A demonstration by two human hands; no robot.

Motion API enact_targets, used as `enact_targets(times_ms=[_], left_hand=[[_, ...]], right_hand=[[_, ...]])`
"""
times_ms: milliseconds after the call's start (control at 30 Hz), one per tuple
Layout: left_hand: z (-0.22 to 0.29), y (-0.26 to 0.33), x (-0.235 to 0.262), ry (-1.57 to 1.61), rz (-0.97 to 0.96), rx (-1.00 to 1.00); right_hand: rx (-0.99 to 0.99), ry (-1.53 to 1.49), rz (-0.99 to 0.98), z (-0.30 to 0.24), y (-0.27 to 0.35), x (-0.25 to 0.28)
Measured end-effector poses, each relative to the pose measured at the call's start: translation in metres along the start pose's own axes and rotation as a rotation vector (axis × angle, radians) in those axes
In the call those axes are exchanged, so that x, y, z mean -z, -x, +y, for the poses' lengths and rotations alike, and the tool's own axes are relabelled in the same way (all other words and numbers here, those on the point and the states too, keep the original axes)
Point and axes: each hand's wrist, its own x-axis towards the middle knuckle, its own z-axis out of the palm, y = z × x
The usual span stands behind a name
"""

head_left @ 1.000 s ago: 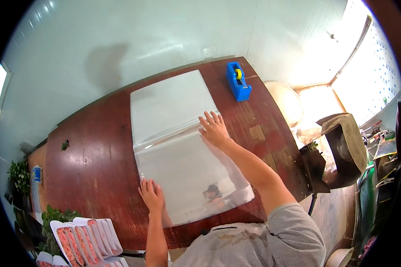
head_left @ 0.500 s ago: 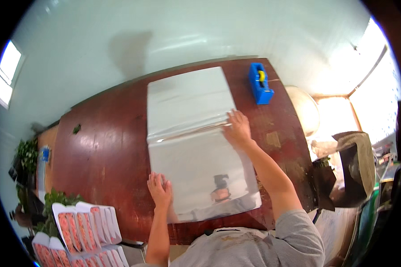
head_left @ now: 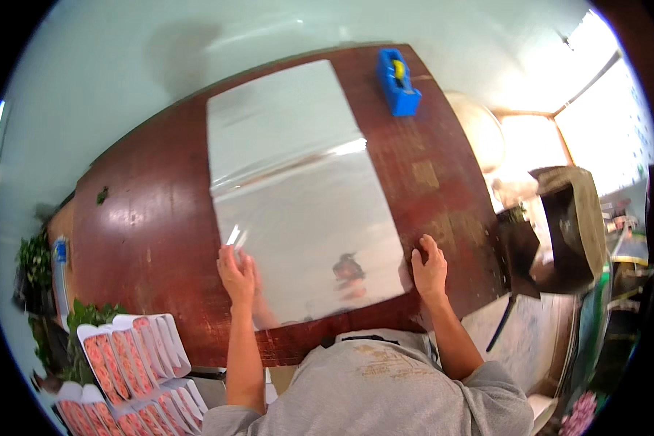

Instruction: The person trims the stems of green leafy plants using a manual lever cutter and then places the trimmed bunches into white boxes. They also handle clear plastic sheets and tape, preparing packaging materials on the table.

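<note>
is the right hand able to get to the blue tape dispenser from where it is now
Probably yes, with a long stretch. The right hand rests at the near right edge of the clear sheet; the blue tape dispenser sits at the table's far right, with nothing standing between them.

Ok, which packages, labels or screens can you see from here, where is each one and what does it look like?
Stack of flat packs: lower left, beside the table's near edge; white trays fanned out, showing orange-red contents.
Patches: on the wooden table right of the shiny sheet; pale brownish rectangles, maybe tape or labels.
Screens or signs: none visible.
</note>
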Motion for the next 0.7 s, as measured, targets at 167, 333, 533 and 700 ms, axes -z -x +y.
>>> enact_targets(times_ms=[167,333,533,700], left_hand=[[-0.005,0.000,-0.002,-0.056,0.002,-0.068],[-0.004,0.001,-0.006,-0.127,0.019,-0.086],[-0.004,0.002,-0.007,-0.170,0.020,-0.102],[-0.003,0.001,-0.007,-0.154,0.036,-0.124]], right_hand=[[-0.039,0.109,-0.076,0.000,0.055,0.007],[0.151,0.213,-0.029,-0.008,0.070,-0.013],[0.068,0.176,-0.060,-0.015,0.074,-0.017],[0.012,-0.045,-0.077,-0.025,0.077,-0.029]])
